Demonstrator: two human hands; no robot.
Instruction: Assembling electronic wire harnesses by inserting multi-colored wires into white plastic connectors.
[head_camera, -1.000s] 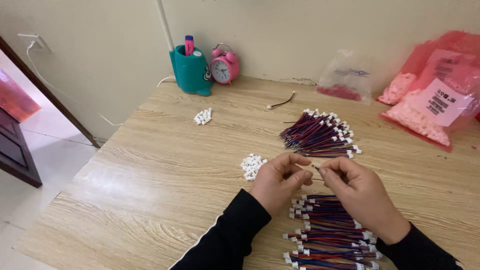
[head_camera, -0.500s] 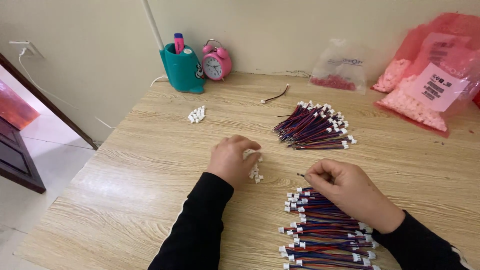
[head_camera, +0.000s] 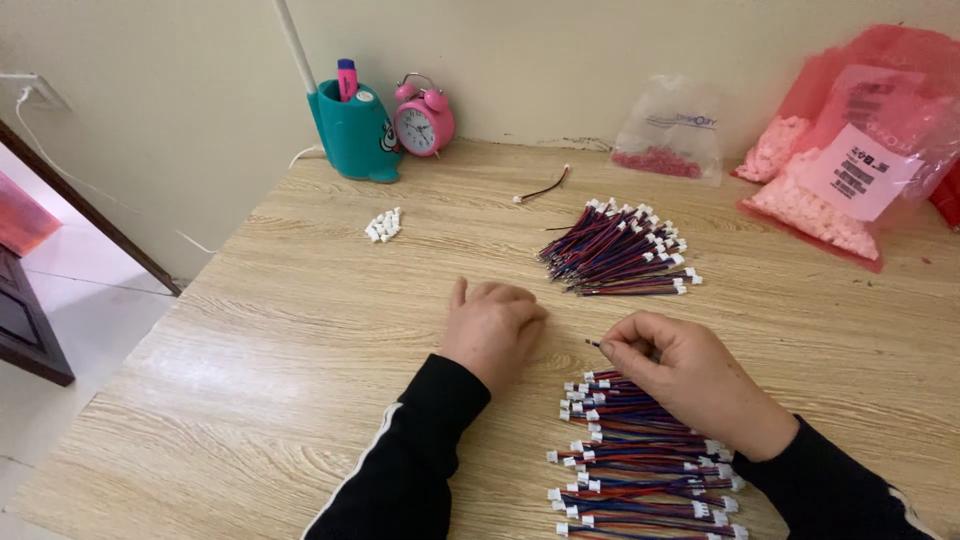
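Observation:
My left hand (head_camera: 492, 327) lies palm down on the wooden table (head_camera: 300, 330), fingers curled over the spot where a small heap of white connectors lay; the heap is hidden under it. My right hand (head_camera: 680, 375) pinches the bare end of a thin red and blue wire (head_camera: 594, 343) between thumb and fingers. It hovers over the near pile of wires with white connectors (head_camera: 640, 460). A second pile of the same wires (head_camera: 620, 250) lies farther back.
A few white connectors (head_camera: 383, 225) and one loose wire (head_camera: 545, 187) lie toward the back. Against the wall stand a teal pen holder (head_camera: 352, 130) and a pink alarm clock (head_camera: 424, 115). A clear bag (head_camera: 670, 130) and red bags of parts (head_camera: 850, 150) sit back right.
My left hand left my right hand, moved left onto the small connector heap and now covers it. My right hand stayed over the near wire pile, still pinching a wire.

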